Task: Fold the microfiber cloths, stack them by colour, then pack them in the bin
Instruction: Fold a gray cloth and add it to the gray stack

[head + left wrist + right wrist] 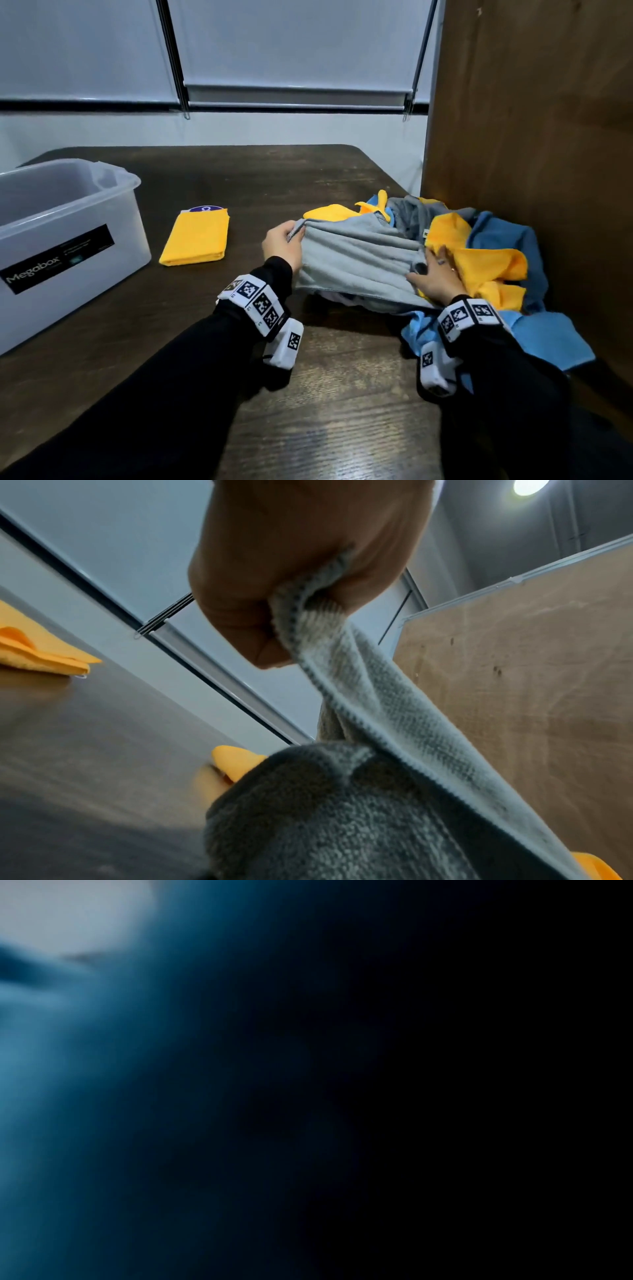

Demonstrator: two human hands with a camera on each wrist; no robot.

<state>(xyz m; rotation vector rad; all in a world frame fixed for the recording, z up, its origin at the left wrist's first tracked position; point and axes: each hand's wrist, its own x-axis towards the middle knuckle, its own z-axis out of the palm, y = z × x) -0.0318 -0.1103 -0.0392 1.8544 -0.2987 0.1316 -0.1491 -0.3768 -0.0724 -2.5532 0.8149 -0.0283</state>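
Observation:
A light grey cloth [356,260] is stretched taut between my two hands above the table. My left hand [289,236] pinches its far left corner; the left wrist view shows thumb and curled fingers [260,610] clamped on the grey cloth's [359,685] hemmed edge. My right hand [426,270] holds the right corner between thumb and fingers, resting against the pile. One folded yellow cloth [197,240] lies flat to the left. The translucent bin [51,212] stands at the far left; I see nothing in it. The right wrist view is dark and blurred blue.
A loose pile of yellow [479,260], blue [534,329] and dark grey [411,212] cloths lies at the right, against a tall wooden panel [531,137]. The dark wooden table [239,171] ends at a wall with window blinds behind.

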